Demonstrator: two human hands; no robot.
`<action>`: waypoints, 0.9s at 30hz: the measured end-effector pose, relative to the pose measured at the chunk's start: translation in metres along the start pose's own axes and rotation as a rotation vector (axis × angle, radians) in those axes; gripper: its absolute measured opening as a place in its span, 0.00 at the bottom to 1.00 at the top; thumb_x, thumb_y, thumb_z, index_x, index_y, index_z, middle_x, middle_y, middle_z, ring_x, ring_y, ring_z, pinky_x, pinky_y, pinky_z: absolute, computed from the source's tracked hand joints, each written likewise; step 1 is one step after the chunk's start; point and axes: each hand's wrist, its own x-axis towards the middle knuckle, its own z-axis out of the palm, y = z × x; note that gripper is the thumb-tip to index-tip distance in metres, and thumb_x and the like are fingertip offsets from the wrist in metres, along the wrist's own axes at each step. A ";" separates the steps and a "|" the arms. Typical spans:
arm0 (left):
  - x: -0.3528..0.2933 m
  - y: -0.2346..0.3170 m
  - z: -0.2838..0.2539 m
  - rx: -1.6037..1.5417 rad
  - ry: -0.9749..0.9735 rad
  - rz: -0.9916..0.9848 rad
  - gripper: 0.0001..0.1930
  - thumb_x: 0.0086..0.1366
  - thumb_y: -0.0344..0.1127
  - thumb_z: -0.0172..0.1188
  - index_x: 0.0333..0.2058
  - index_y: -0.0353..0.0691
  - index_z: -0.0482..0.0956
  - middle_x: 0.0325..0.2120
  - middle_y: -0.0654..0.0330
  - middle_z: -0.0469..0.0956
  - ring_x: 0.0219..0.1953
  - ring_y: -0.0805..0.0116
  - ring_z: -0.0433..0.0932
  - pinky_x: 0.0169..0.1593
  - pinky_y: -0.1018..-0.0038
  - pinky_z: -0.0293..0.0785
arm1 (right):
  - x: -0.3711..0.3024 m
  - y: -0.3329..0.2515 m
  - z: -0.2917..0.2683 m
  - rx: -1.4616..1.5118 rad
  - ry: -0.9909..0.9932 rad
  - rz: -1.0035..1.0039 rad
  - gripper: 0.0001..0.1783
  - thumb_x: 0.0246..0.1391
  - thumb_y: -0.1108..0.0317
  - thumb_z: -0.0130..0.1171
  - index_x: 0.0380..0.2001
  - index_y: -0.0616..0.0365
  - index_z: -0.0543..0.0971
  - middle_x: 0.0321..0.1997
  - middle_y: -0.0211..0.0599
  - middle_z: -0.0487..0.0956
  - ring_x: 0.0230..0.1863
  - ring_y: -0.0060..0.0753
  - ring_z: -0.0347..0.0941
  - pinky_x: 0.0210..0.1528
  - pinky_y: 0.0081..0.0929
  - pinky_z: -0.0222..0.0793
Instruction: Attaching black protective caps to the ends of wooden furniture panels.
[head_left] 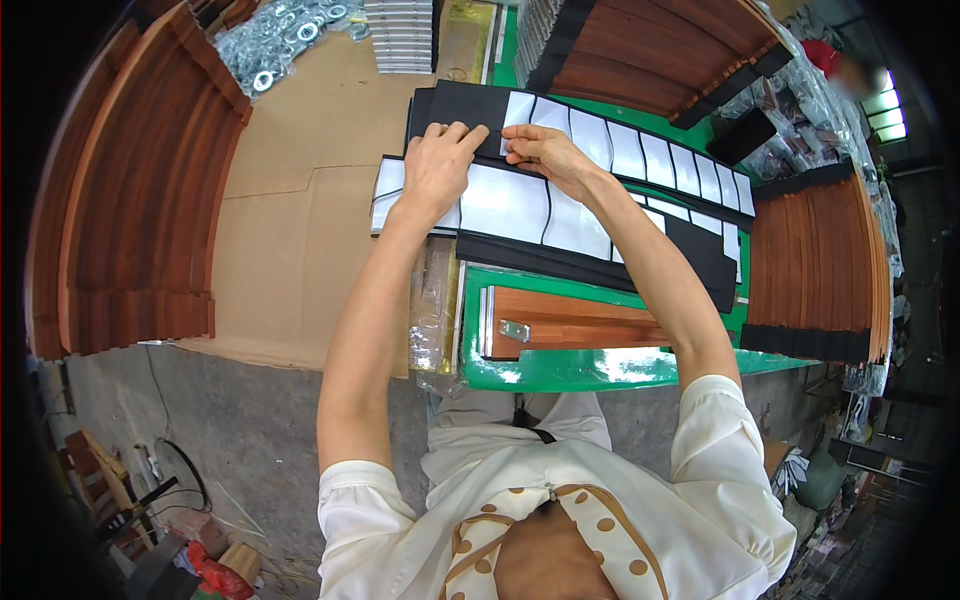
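Note:
Two groups of long black strips with white backing pieces lie across the bench, side by side. My left hand [437,168] is bent over the bare black end of the far strip [468,103], its fingers curled down onto the black surface. Close to its right, my right hand [548,158] pinches at the edge of the first white backing piece [516,108] on that strip. What lies right between the fingertips is small and partly hidden. Under my wrists runs the near strip [500,200], with wide white pieces along it; bare black strips lie beneath it.
Brown wood-look panels stand stacked at the left [140,190], back [650,50] and right [810,265]. A panel with a metal plate [575,320] lies on the green bench top [600,372]. Bagged metal washers [290,45] sit on cardboard [290,230] at back left. A black phone-like slab [741,136] rests at right.

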 end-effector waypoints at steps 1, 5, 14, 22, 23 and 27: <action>0.002 0.002 0.000 0.002 0.001 0.002 0.19 0.53 0.30 0.60 0.45 0.46 0.75 0.37 0.63 0.76 0.39 0.61 0.73 0.40 0.66 0.72 | 0.000 0.000 -0.001 -0.031 -0.005 -0.003 0.19 0.59 0.67 0.49 0.52 0.59 0.68 0.39 0.30 0.71 0.41 0.21 0.70 0.54 0.23 0.65; 0.006 0.006 -0.001 0.050 -0.093 -0.064 0.19 0.53 0.30 0.60 0.46 0.52 0.75 0.35 0.64 0.73 0.37 0.60 0.71 0.38 0.65 0.72 | -0.004 -0.002 0.007 0.011 0.008 -0.022 0.17 0.58 0.67 0.49 0.49 0.60 0.72 0.38 0.33 0.74 0.42 0.23 0.70 0.54 0.24 0.62; 0.013 0.008 -0.004 -0.004 -0.111 -0.137 0.14 0.54 0.30 0.59 0.41 0.51 0.79 0.37 0.63 0.74 0.40 0.60 0.71 0.41 0.67 0.72 | -0.001 0.003 -0.003 0.024 -0.006 -0.044 0.17 0.56 0.66 0.50 0.48 0.57 0.74 0.42 0.35 0.74 0.43 0.26 0.69 0.56 0.29 0.61; 0.010 0.008 -0.031 -0.883 0.123 -0.572 0.14 0.59 0.28 0.55 0.45 0.41 0.78 0.35 0.64 0.75 0.40 0.74 0.71 0.47 0.78 0.66 | -0.030 -0.019 -0.013 0.094 0.110 -0.075 0.20 0.55 0.66 0.54 0.51 0.59 0.72 0.50 0.40 0.74 0.50 0.29 0.71 0.56 0.29 0.63; 0.007 0.013 -0.042 -1.018 0.039 -0.605 0.19 0.60 0.28 0.55 0.51 0.40 0.74 0.41 0.64 0.73 0.44 0.74 0.70 0.51 0.77 0.64 | -0.038 -0.020 -0.015 -0.112 0.169 -0.270 0.20 0.54 0.65 0.55 0.50 0.59 0.72 0.49 0.39 0.75 0.49 0.30 0.72 0.54 0.28 0.64; -0.026 0.069 -0.089 -1.676 -0.054 -0.592 0.25 0.58 0.27 0.53 0.56 0.38 0.66 0.49 0.63 0.68 0.54 0.70 0.64 0.55 0.69 0.63 | -0.101 -0.035 0.012 -0.405 0.279 -0.686 0.17 0.49 0.67 0.60 0.43 0.61 0.76 0.42 0.38 0.77 0.43 0.36 0.74 0.44 0.28 0.69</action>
